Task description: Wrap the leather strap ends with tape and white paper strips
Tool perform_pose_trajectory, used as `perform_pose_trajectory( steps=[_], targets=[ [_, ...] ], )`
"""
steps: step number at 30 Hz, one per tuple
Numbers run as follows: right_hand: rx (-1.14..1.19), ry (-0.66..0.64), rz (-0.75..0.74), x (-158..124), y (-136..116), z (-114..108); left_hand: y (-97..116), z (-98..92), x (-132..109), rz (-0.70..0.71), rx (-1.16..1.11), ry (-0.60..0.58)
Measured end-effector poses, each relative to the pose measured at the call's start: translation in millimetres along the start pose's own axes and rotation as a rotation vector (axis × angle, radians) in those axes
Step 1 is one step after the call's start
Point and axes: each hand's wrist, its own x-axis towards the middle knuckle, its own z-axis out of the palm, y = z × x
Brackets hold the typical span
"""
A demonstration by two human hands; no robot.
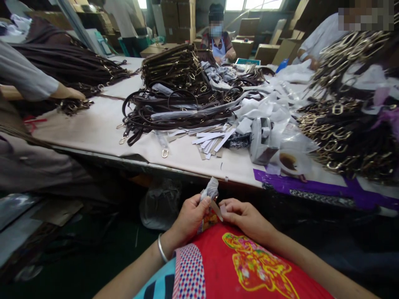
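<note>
Just past the table's near edge, over the red apron (218,257), my left hand (190,214) is closed on a small bundle in whitish wrapping (211,189). What is inside the wrapping is hidden. A narrow beige strip (216,209) sticks out from under my left thumb toward my other hand. Close beside it, my right hand (245,214) pinches a small pale strip (222,209) between thumb and fingers. Whether the two strips are joined I cannot tell.
Ahead on the table (187,160) lie dark straps (174,108) with metal clasps, loose paper strips (212,141) and a grey tape dispenser (261,141). Hook-ended straps (343,141) are heaped at right. A co-worker's hand (73,94) reaches in at left; others work across the table.
</note>
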Motion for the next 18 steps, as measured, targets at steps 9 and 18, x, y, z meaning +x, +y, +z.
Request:
perform_pose_trajectory(
  steps=[9,18],
  targets=[
    [0.194,0.033,0.19,7.3,9.0,6.1,0.2,4.5,2.0,0.014,0.055,-0.008],
    [-0.091,0.055,0.071,8.2,6.1,7.0,-1.6,4.4,2.8,-0.009,0.093,0.013]
  ],
)
